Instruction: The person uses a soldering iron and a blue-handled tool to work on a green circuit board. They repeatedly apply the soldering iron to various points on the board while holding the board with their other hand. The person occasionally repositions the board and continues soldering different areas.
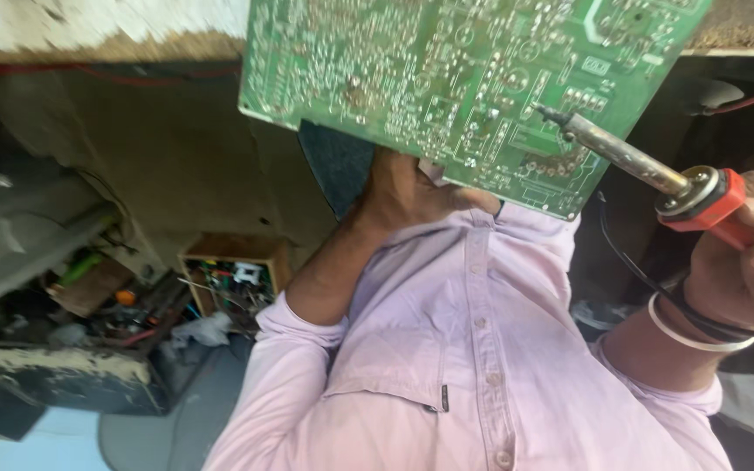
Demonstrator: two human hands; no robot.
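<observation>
From the head camera I see one green circuit board [447, 83], flat and stiff, its solder side toward me, crowded with small silver dots and pale printed lines; its top edge is cut off by the frame. My left hand [412, 192] props it from below near the lower edge — most of my fingers are hidden behind the board, so I cannot tell how they are set, only that the hand touches it. My right hand [752, 262] is clamped around the red plastic handle of one soldering iron [647, 174], fingers curled tight together; its dull grey metal shaft runs up and left, and the dark tip rests on the board's right part. A thin white bangle [691, 336] and a black cord circle that wrist. Below is my pale lilac shirt [447, 349], soft cloth with a row of buttons. To the left a small wooden box [233, 270] holds bits too jumbled to make out — beside it, more clutter on the floor.
</observation>
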